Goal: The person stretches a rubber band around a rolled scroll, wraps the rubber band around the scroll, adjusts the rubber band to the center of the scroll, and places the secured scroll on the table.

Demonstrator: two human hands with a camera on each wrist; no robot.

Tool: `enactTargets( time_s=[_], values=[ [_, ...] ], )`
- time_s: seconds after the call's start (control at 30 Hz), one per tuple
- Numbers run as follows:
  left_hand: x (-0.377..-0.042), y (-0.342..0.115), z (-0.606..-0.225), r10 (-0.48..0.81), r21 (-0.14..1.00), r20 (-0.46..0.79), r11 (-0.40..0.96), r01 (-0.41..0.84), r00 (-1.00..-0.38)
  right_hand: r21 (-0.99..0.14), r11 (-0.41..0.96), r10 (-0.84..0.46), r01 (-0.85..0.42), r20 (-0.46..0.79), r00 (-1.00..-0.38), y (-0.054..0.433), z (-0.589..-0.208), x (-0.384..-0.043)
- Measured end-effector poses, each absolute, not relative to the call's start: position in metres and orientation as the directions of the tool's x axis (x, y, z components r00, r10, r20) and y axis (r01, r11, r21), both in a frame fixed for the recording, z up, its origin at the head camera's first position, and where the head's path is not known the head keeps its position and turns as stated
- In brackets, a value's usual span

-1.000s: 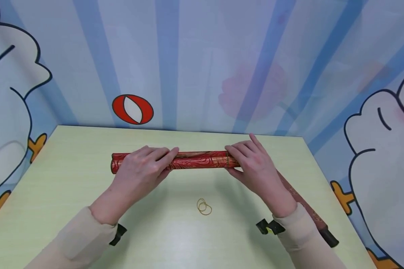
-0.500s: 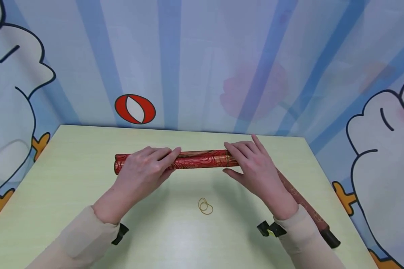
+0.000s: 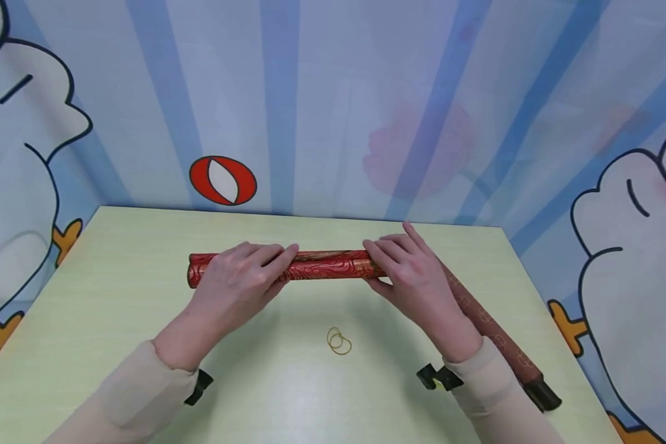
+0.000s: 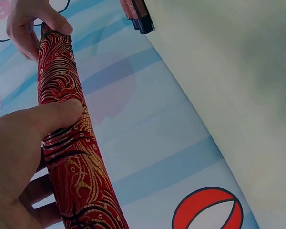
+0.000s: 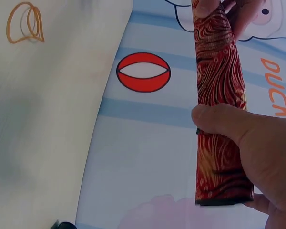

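A long red roll [image 3: 333, 265], patterned with gold and black swirls, is held level above the table. In the head view its left end shows two rounded lobes side by side. My left hand [image 3: 235, 274] grips it near that end, thumb along the near side and fingers curled round the far side. Toward the other end, my right hand [image 3: 413, 277] holds it with thumb and fingers around it. The right wrist view shows the roll's dark-edged end just past the right thumb [image 5: 221, 120]. Several thin yellow rubber bands [image 3: 340, 338] lie on the table below.
Behind the right forearm, a brown patterned rod-like roll [image 3: 494, 333] with a black tip [image 3: 542, 393] lies slanted on the pale table [image 3: 277, 401]. The left wrist view shows two black tips [image 4: 143, 24] there. A blue cartoon backdrop [image 3: 333, 123] stands at the table's far edge.
My right hand has shifted slightly left along the red roll, covering a thin band seen there before. The left hand keeps its grip. The rubber bands lie where they were.
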State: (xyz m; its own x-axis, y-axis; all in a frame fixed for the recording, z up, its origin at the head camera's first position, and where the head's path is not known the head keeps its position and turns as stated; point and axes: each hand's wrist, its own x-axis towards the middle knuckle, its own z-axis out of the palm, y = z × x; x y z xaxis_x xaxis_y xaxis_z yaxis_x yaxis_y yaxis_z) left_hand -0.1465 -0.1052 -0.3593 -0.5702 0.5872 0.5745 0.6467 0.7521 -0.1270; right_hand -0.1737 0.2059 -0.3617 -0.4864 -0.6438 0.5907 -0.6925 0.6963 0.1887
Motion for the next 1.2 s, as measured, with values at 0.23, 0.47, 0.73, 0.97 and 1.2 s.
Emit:
enactTargets(
  time_s=[0.23, 0.47, 0.73, 0.97, 1.2],
  values=[
    [-0.149, -0.104, -0.361, 0.594, -0.131, 0.581, 0.743, 0.656, -0.556, 0.189, 0.708, -0.642, -0.68, 0.574, -0.509, 0.207, -0.363, -0.171],
    [-0.15, -0.107, -0.363, 0.596, -0.128, 0.575, 0.742, 0.658, -0.561, 0.166, 0.748, -0.613, -0.643, 0.545, -0.572, 0.218, -0.365, -0.17],
    [-0.15, -0.106, -0.364, 0.6, -0.135, 0.579, 0.739, 0.66, -0.553, 0.192, 0.717, -0.642, -0.67, 0.557, -0.527, 0.21, -0.368, -0.173],
    [-0.151, -0.103, -0.365, 0.604, -0.137, 0.575, 0.736, 0.663, -0.552, 0.214, 0.696, -0.658, -0.685, 0.573, -0.489, 0.204, -0.37, -0.173],
    [-0.154, -0.099, -0.364, 0.607, -0.129, 0.585, 0.724, 0.677, -0.538, 0.196, 0.717, -0.647, -0.669, 0.546, -0.533, 0.207, -0.37, -0.171]
  ],
)
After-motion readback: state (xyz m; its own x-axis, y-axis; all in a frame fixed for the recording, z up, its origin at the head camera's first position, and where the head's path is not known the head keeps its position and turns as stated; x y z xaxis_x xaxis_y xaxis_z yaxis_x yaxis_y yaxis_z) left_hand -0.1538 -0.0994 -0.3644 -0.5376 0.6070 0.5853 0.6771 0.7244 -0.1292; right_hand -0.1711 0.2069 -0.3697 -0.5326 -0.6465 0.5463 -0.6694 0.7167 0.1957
